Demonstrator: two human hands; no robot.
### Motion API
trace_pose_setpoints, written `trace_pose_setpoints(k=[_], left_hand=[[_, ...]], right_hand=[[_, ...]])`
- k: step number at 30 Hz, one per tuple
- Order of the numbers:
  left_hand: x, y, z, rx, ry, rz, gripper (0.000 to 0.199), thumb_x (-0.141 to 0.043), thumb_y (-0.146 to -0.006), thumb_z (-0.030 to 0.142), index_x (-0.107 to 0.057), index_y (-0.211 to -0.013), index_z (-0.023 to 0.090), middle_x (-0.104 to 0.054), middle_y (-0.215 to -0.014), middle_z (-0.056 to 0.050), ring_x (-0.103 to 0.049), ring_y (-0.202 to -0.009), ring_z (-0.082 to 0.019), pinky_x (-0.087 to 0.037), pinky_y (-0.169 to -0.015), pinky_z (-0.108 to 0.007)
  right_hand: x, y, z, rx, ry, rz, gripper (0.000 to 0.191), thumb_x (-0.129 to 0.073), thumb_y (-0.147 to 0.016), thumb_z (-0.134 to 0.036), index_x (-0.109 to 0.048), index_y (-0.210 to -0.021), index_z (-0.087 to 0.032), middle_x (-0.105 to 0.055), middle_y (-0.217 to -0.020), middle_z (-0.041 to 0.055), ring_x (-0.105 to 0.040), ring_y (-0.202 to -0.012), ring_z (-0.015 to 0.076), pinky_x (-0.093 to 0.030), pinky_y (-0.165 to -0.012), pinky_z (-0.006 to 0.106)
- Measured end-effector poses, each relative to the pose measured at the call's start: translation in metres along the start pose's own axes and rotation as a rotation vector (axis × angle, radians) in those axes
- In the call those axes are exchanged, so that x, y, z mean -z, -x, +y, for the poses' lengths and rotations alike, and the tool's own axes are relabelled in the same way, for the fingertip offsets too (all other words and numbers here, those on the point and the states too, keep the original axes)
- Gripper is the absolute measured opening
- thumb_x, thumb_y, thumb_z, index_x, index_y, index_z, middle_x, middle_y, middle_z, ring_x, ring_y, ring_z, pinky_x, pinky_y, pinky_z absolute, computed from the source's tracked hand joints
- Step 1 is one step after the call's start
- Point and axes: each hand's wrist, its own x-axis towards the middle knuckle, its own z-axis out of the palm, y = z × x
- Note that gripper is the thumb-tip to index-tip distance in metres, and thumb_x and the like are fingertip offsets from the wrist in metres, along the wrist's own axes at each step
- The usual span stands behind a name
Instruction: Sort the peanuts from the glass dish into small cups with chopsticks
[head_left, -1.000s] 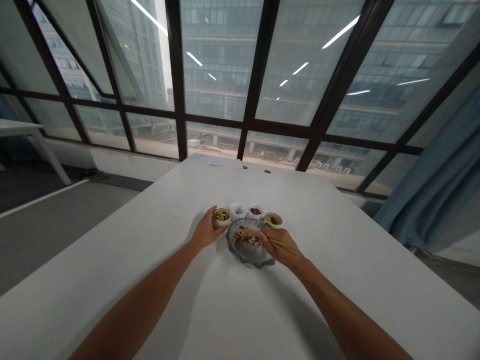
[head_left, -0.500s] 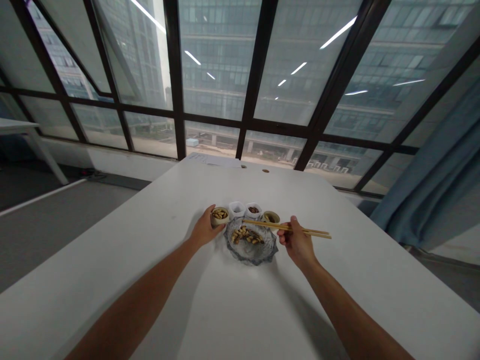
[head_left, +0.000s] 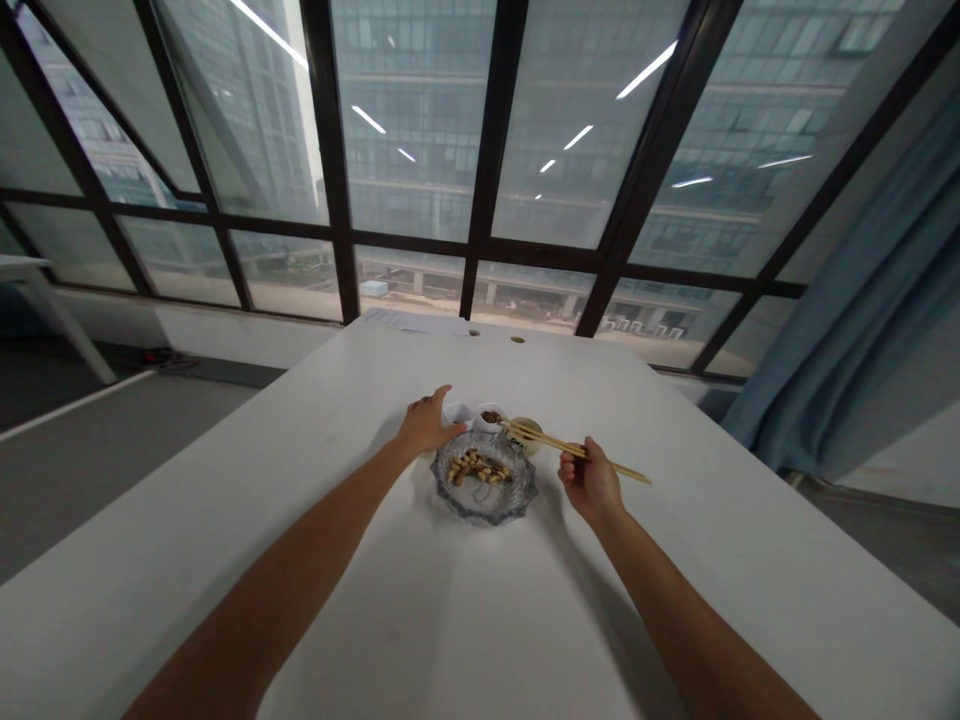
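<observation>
My left hand (head_left: 426, 425) is open, thumb and fingers spread at the left side of a small white cup (head_left: 454, 411); whether it touches the cup I cannot tell. The tan cup of peanuts seen earlier is hidden behind this hand. In my right hand (head_left: 591, 482) is a pair of wooden chopsticks (head_left: 559, 442). Their tips are over the right-hand cups, between a white cup with small dark pieces (head_left: 490, 416) and a tan cup (head_left: 531, 428). Just below the cups sits a clear glass bowl (head_left: 487, 511) with peanuts (head_left: 476, 465) and some darker bits.
Everything stands on a large white table (head_left: 375, 620). Papers (head_left: 412, 321) and two small round objects lie at its far edge, by the windows. A blue curtain (head_left: 840, 290) hangs at the right, and another white table (head_left: 64, 310) stands at the far left.
My left hand has let go of the tan peanut cup and moved over toward the white cup beside it. The chopstick tips have shifted toward the right-hand cups. The view has turned slightly right.
</observation>
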Motion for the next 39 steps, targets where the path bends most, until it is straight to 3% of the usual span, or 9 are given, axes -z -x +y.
trace_pose_setpoints(k=[5, 10, 14, 18, 22, 26, 32, 39], left_hand=[[-0.001, -0.011, 0.004, 0.011, 0.037, -0.105, 0.080, -0.072, -0.076, 0.040, -0.034, -0.144, 0.019, -0.065, -0.129, -0.014, -0.063, -0.117, -0.030, -0.045, -0.102, -0.043], [-0.001, -0.008, -0.001, -0.146, 0.142, 0.042, 0.080, -0.078, -0.070, 0.028, -0.040, -0.140, 0.021, -0.065, -0.129, -0.012, -0.061, -0.119, -0.029, -0.047, -0.103, -0.042], [-0.004, -0.004, -0.001, -0.190, 0.187, 0.089, 0.078, -0.078, -0.071, 0.029, -0.041, -0.139, 0.023, -0.065, -0.129, -0.010, -0.062, -0.119, -0.028, -0.047, -0.103, -0.044], [-0.005, -0.002, -0.001, -0.200, 0.217, 0.091, 0.079, -0.079, -0.070, 0.030, -0.042, -0.139, 0.022, -0.066, -0.128, -0.011, -0.062, -0.118, -0.028, -0.047, -0.104, -0.045], [-0.002, 0.000, 0.000, -0.194, 0.203, 0.095, 0.079, -0.080, -0.070, 0.033, -0.043, -0.138, 0.022, -0.066, -0.128, -0.011, -0.063, -0.117, -0.029, -0.046, -0.105, -0.045], [0.000, 0.001, -0.001, -0.181, 0.174, 0.084, 0.078, -0.080, -0.071, 0.037, -0.044, -0.138, 0.022, -0.067, -0.127, -0.011, -0.066, -0.111, -0.028, -0.048, -0.101, -0.044], [-0.001, -0.004, -0.006, -0.137, 0.052, 0.047, 0.075, -0.078, -0.072, 0.047, -0.047, -0.135, 0.021, -0.072, -0.117, -0.012, -0.070, -0.102, -0.029, -0.048, -0.097, -0.042], [-0.003, -0.005, -0.011, -0.120, 0.015, 0.042, 0.065, -0.073, -0.076, 0.053, -0.052, -0.129, 0.021, -0.073, -0.114, -0.013, -0.070, -0.102, -0.030, -0.048, -0.097, -0.044]], right_hand=[[0.004, -0.003, -0.002, 0.120, -0.011, 0.035, 0.038, -0.054, -0.094, -0.045, -0.053, -0.066, -0.019, -0.058, -0.044, -0.0001, -0.047, -0.033, 0.0086, -0.036, -0.032, 0.017], [0.000, 0.001, -0.001, 0.336, 0.039, -0.010, 0.045, -0.063, -0.083, -0.058, -0.054, -0.064, -0.019, -0.060, -0.047, 0.0001, -0.049, -0.034, 0.0088, -0.037, -0.033, 0.020], [-0.016, 0.008, 0.005, 0.424, 0.097, -0.051, 0.050, -0.063, -0.078, -0.066, -0.056, -0.064, -0.019, -0.061, -0.048, 0.0006, -0.049, -0.034, 0.0091, -0.037, -0.034, 0.021], [-0.040, 0.007, 0.016, 0.538, 0.294, -0.116, 0.056, -0.056, -0.079, -0.074, -0.059, -0.067, -0.020, -0.062, -0.050, 0.0010, -0.052, -0.036, 0.0119, -0.039, -0.036, 0.024], [-0.058, 0.002, 0.027, 0.609, 0.640, -0.318, 0.054, -0.056, -0.082, -0.071, -0.065, -0.070, -0.019, -0.064, -0.054, 0.0010, -0.055, -0.042, 0.0128, -0.042, -0.041, 0.024], [-0.061, 0.006, 0.025, 0.648, 0.813, -0.398, 0.048, -0.059, -0.086, -0.063, -0.067, -0.067, -0.020, -0.061, -0.051, -0.0001, -0.054, -0.045, 0.0121, -0.039, -0.044, 0.023], [-0.044, 0.025, 0.010, 0.619, 0.668, -0.333, 0.044, -0.064, -0.083, -0.061, -0.070, -0.070, -0.019, -0.065, -0.055, 0.0018, -0.052, -0.042, 0.0127, -0.038, -0.040, 0.024], [-0.037, 0.040, 0.007, 0.594, 0.925, -0.573, 0.039, -0.067, -0.084, -0.051, -0.066, -0.057, -0.023, -0.057, -0.048, -0.0016, -0.050, -0.043, 0.0121, -0.036, -0.042, 0.023]])
